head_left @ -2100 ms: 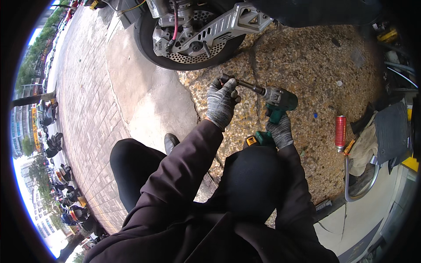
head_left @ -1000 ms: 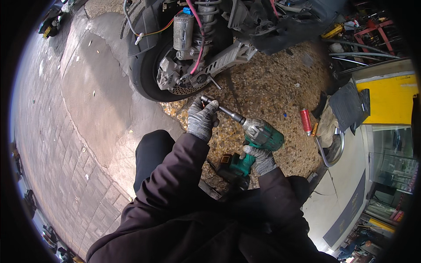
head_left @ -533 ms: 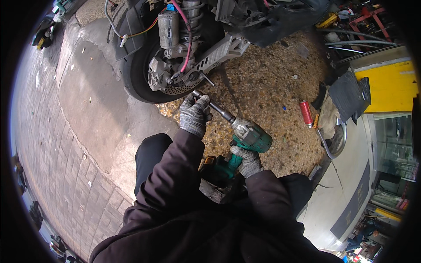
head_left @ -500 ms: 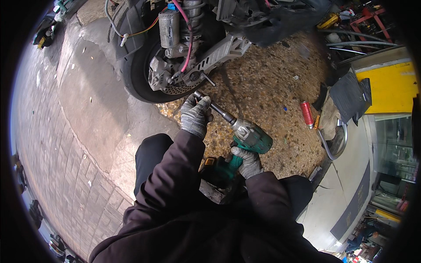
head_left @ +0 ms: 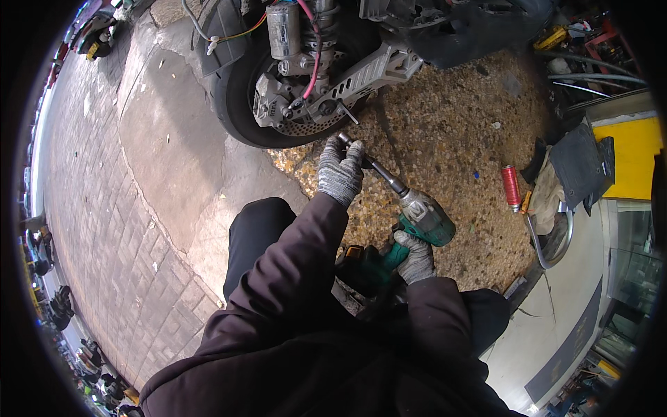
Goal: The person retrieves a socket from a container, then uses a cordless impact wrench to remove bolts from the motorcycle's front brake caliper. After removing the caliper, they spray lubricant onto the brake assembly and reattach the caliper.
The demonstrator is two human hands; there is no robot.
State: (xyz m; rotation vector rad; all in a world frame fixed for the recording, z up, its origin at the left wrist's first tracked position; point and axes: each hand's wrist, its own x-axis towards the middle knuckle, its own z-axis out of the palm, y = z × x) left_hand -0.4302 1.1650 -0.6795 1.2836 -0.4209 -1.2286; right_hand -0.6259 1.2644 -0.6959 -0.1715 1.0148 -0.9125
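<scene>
Compared with about two seconds ago, the scooter's wheel [head_left: 240, 125] sits lower in view, and the green impact wrench [head_left: 429, 224] slants more steeply, its body down to the right and its long metal shaft [head_left: 389, 176] up to the left. Both hands wear grey knit gloves. The left hand [head_left: 340, 174] is closed around the socket end of the shaft, whose tip shows between thumb and forefinger. The right hand [head_left: 415, 258] is clamped around the wrench's handle, so the tool hangs between the two hands, above pebbled ground [head_left: 472, 139]. Its battery [head_left: 354, 253], black with a yellowish patch, is near the person's lap.

Just beyond the left hand, near the socket tip but apart from it, a thin metal rod [head_left: 348, 112] juts from the wheel's hub area. Around it are a perforated brake disc [head_left: 309, 130], a silver caliper [head_left: 268, 104] and a slotted metal arm [head_left: 361, 80]. A pink hose [head_left: 317, 52] runs upward past a silver canister [head_left: 283, 31].

Over to the right, a red can [head_left: 511, 187] lies on the ground near a beige cloth [head_left: 549, 199], a dark flat panel [head_left: 580, 167] and a curved metal tube [head_left: 556, 263]. Brick paving [head_left: 104, 208] covers the left side.
</scene>
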